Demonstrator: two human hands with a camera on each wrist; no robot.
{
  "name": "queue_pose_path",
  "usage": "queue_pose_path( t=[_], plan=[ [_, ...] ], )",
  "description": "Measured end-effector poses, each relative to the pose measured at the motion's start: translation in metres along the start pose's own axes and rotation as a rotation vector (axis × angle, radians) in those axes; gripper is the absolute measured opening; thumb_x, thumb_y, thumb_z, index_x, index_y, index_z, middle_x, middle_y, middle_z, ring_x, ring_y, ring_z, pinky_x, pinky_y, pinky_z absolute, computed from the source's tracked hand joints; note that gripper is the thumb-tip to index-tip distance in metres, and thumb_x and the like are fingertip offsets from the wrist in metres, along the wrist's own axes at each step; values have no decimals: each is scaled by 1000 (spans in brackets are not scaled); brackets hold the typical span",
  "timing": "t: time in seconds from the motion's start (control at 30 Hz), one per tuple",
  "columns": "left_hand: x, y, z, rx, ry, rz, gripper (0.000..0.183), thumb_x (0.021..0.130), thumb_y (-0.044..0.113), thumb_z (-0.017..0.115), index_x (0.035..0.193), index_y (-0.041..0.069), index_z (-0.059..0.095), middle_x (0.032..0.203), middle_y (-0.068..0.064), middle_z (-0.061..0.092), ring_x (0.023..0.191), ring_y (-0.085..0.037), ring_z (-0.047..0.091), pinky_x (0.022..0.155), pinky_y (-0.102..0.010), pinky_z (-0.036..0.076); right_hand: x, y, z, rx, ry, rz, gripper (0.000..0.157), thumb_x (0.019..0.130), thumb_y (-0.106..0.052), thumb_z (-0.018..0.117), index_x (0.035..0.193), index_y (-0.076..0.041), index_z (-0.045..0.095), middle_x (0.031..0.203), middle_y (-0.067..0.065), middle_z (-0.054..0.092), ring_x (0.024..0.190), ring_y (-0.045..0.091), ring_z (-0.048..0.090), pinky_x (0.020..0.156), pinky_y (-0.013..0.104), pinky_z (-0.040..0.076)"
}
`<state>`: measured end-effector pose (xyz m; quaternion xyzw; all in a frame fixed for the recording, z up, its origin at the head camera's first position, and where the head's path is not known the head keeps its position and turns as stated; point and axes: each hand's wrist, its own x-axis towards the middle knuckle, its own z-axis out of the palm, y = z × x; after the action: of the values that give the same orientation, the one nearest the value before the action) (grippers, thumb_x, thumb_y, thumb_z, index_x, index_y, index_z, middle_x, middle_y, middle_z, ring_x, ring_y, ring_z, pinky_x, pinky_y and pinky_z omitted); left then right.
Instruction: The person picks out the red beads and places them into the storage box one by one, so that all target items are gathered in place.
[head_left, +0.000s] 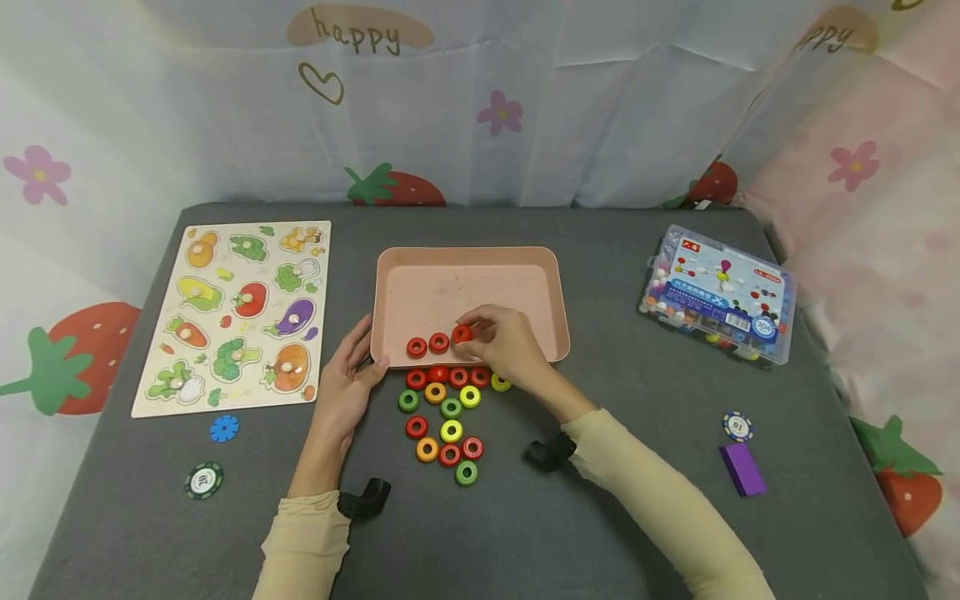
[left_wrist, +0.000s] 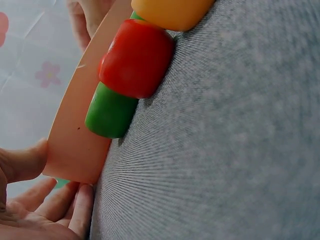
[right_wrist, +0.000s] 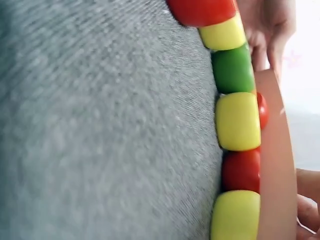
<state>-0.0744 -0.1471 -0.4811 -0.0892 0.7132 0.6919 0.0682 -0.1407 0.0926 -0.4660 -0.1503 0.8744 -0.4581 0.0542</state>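
Note:
A pink tray [head_left: 470, 292] lies on the table. Along its front wall inside are two red rings [head_left: 438, 342], and a third red ring [head_left: 462, 333] is pinched between the thumb and fingers of my right hand [head_left: 510, 346]. My left hand [head_left: 348, 379] rests at the tray's front left corner, thumb touching the rim and fairly straight fingers along the side. Just outside the front wall are several loose rings in red, yellow, green and orange, among them a green ring [left_wrist: 111, 111] and a yellow ring [right_wrist: 238, 121]. The right fingertips are largely hidden in the right wrist view.
A vegetable puzzle board [head_left: 236, 317] lies at left, with a blue disc [head_left: 224, 428] and a dark green poker chip [head_left: 204, 481] in front. At right are a clear plastic box [head_left: 720, 292], another chip [head_left: 738, 426] and a purple block [head_left: 742, 469].

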Motion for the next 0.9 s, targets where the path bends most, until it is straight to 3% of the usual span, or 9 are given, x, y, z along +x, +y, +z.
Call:
queue_pose_path(
  t=[0.17, 0.43, 0.67, 0.9],
  plan=[
    [0, 0, 0, -4, -3, 3, 65, 102, 9, 57, 159, 25, 29, 158, -3, 40, 136, -24, 50, 91, -21, 49, 0, -5, 4, -85, -33, 73, 29, 79, -16, 86, 107, -16, 77, 89, -1, 68, 79, 15, 59, 71, 32, 47],
    [-1, 0, 1, -8, -2, -6, 65, 102, 10, 57, 159, 26, 29, 158, -2, 40, 136, -23, 50, 92, -22, 49, 0, -7, 6, -164, -5, 88, 28, 78, -19, 88, 105, -17, 80, 91, -2, 65, 77, 13, 55, 65, 30, 44],
    [-1, 1, 1, -4, 0, -15, 65, 102, 11, 57, 159, 27, 29, 158, -1, 40, 136, -22, 49, 92, -22, 49, 0, -5, 4, -6, 15, 93, 32, 78, -15, 87, 109, -13, 79, 78, -3, 67, 66, 13, 56, 58, 27, 43],
    [-1, 1, 1, -6, 2, -17, 65, 102, 11, 57, 159, 27, 29, 158, -1, 41, 136, -21, 50, 91, -22, 49, -8, -10, -3, 121, 64, -10, 26, 78, -12, 87, 102, -8, 78, 73, -1, 66, 66, 14, 55, 61, 25, 44]
  ],
)
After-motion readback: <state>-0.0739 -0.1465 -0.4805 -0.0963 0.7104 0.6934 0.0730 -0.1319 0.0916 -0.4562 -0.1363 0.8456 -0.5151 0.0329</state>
